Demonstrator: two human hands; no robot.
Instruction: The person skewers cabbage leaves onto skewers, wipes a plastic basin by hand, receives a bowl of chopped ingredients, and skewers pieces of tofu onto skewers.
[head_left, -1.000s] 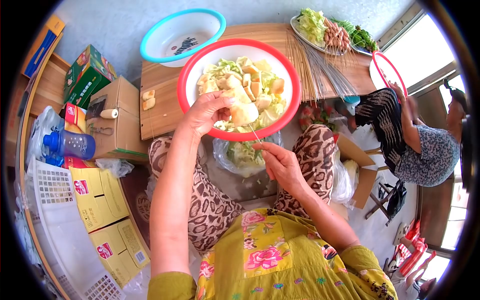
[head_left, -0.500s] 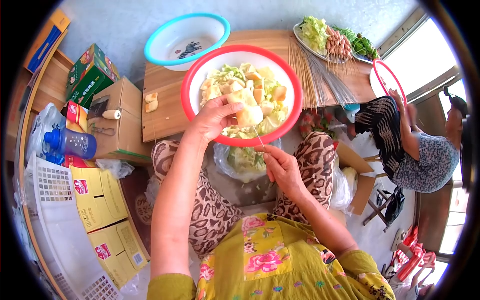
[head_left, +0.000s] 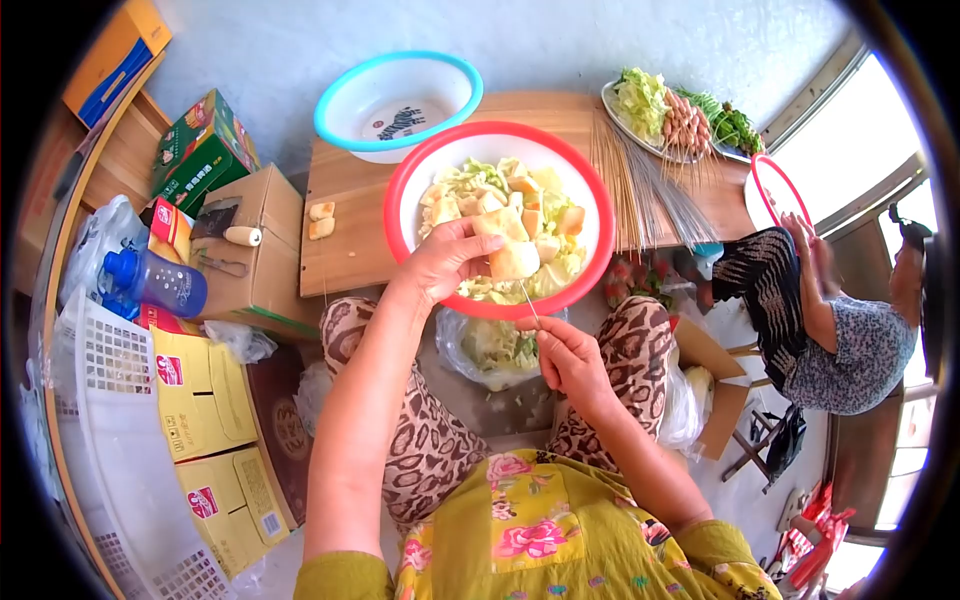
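Observation:
My left hand (head_left: 440, 264) is closed around pale, golden-crusted chunks (head_left: 513, 261) that look like bread or fried tofu, held over the near side of a red-rimmed white basin (head_left: 399, 190). A thin skewer (head_left: 530, 300) runs from the lower chunk down to my right hand (head_left: 572, 362), whose fingers pinch it. How deep the tip sits in the chunk is hidden. Inside the basin lie more such chunks and torn pale-green cabbage leaves (head_left: 476, 172).
Two small chunks (head_left: 321, 228) lie on the wooden table (head_left: 345, 185), left of the basin. Behind stands a blue-rimmed basin (head_left: 470, 78). Loose skewers (head_left: 640, 190) and a vegetable platter (head_left: 640, 108) are at right. Below hangs a plastic bag of leaves (head_left: 495, 350). Another person (head_left: 850, 350) sits at right.
The camera has tilted up, so the table and basin appear lower and slightly to the right. Both hands keep nearly the same hold on the chunks and the skewer.

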